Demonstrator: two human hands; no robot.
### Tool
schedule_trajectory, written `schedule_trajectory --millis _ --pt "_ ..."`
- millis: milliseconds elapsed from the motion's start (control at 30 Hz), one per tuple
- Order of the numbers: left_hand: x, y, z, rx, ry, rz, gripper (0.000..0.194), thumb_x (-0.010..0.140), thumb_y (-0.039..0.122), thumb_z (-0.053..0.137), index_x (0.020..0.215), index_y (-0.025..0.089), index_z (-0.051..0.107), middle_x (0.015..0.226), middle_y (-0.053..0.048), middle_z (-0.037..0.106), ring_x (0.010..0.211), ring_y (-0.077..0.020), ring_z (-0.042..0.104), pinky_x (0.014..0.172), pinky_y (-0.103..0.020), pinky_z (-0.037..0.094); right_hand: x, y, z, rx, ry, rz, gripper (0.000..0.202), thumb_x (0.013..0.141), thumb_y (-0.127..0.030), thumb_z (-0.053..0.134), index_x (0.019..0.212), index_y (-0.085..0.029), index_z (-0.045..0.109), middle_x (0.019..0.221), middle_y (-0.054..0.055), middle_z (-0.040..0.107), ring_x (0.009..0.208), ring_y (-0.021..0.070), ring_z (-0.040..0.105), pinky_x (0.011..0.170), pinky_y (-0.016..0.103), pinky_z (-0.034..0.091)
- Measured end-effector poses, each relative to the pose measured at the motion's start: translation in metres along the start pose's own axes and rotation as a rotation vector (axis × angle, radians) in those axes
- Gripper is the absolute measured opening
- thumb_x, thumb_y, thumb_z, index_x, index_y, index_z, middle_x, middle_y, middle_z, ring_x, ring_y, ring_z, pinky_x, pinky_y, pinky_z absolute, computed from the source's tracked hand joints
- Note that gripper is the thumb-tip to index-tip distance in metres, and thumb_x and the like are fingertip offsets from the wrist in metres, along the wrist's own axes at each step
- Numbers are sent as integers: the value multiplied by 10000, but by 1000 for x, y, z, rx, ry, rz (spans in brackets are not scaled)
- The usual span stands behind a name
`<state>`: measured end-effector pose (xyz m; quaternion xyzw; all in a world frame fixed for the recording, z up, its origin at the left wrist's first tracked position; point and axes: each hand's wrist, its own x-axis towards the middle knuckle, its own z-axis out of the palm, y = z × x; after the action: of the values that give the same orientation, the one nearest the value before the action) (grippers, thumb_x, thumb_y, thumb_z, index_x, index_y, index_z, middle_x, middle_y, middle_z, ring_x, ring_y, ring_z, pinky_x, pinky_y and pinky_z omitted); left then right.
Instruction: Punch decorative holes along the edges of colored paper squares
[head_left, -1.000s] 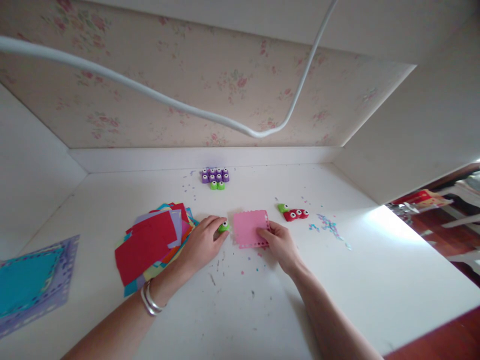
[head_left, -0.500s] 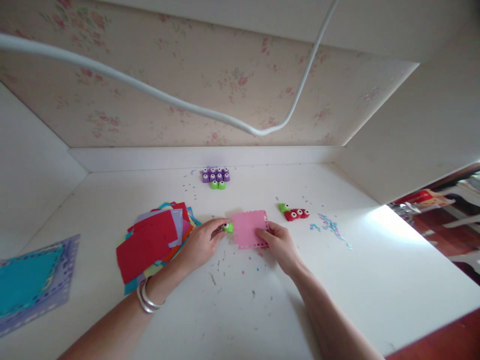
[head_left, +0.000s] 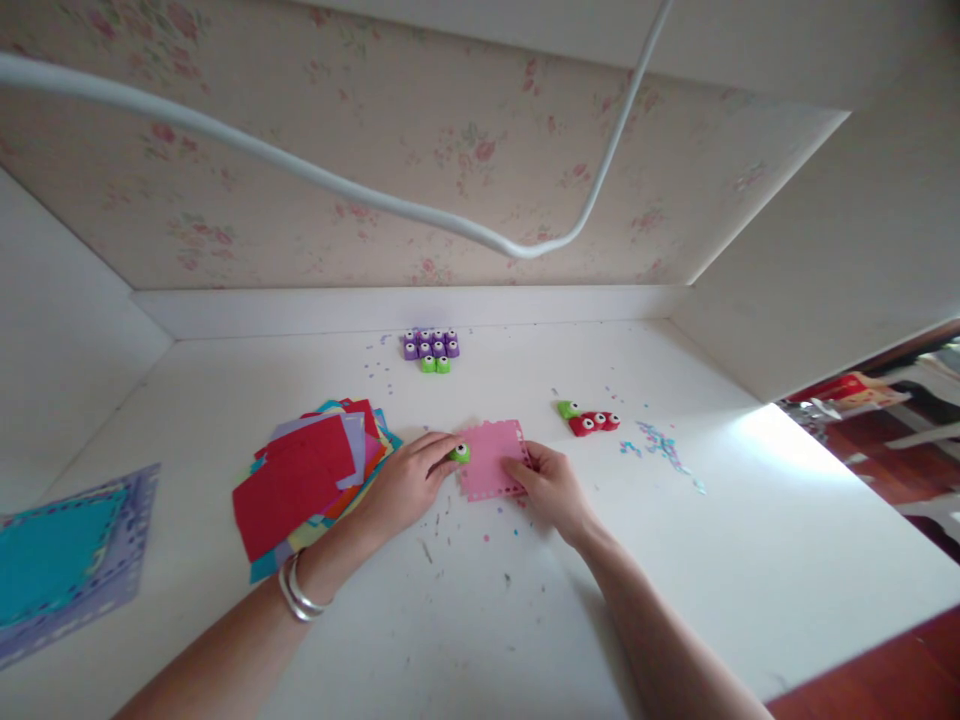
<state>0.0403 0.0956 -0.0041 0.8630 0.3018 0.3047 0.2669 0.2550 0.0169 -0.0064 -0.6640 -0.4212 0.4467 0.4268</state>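
Note:
A small green craft punch [head_left: 460, 454] with a white button is gripped by my left hand [head_left: 411, 478], thumb and fingers closed on it. It sits at the left edge of a pink sheet of paper [head_left: 489, 458], overlapping that edge. My right hand [head_left: 553, 486] pinches the sheet at its right side, thumb on top and fingers beneath. Little cut-outs run along the sheet's edges. Whether the punch's button is pressed down, I cannot tell.
Left of my left hand lies a pile of coloured paper [head_left: 300, 480]; punched turquoise sheets [head_left: 64, 550] rest farther left. Purple punches [head_left: 431, 346] and green ones stand at the back. Red punches [head_left: 594, 424] with a green punch [head_left: 568, 409] lie right, beside scattered confetti [head_left: 664, 447].
The pink sheet has shifted slightly left, along with my right hand. The green punch now overlaps the sheet's left edge, where before it was just beside it.

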Motion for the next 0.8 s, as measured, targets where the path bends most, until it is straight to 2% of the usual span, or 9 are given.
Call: schedule_trajectory --millis 200,367,467,533,600,667,800 --pt "0 -1 1 29 7 -2 301 923 246 574 1222 241 605 1172 -56 674 1081 -192 624 975 -358 504 1 0 1 -81 38 -32 174 767 -347 598 762 -177 636 591 -2 569 542 137 484 492 244 347" --pt "0 -1 1 25 8 -21 241 925 258 572 1157 230 631 1123 -59 682 1039 -188 634 940 -350 515 -1 -4 1 -189 40 -67 198 791 -352 580 821 -176 666 650 16 611 585 154 522 531 262 397" --pt "1 0 1 23 9 -31 217 925 265 577 1132 228 634 1098 -57 681 1014 -185 633 920 -345 516 -6 -8 2 -335 117 -177 312 788 -354 606 1049 -197 668 866 57 642 700 184 579 634 309 473" --pt "1 0 0 19 6 -36 214 926 264 579 1130 227 630 1098 -56 677 1017 -185 628 922 -343 511 -10 -10 2 -467 220 -287 525 778 -363 634 1279 -216 571 1070 105 595 839 226 600 742 368 509" --pt "1 0 0 11 0 -37 213 928 261 576 1131 224 626 1103 -54 673 1027 -185 623 927 -341 506 -12 -9 2 -593 295 -399 665 796 -369 633 1418 -227 445 1227 146 516 1003 277 573 849 431 504" --pt "1 1 0 5 1 -35 213 928 260 576 1132 223 625 1101 -53 672 1031 -187 621 928 -342 504 -13 -7 1 -703 288 -494 634 832 -365 608 1432 -254 436 1348 150 459 1168 320 494 944 484 465" --pt "1 3 0 9 6 -41 234 918 233 582 1149 227 621 1099 -46 673 1030 -195 621 938 -352 504 -10 -2 1 -879 125 -566 403 901 -387 544 1290 -297 600 1435 88 472 1333 336 371 1088 553 317"
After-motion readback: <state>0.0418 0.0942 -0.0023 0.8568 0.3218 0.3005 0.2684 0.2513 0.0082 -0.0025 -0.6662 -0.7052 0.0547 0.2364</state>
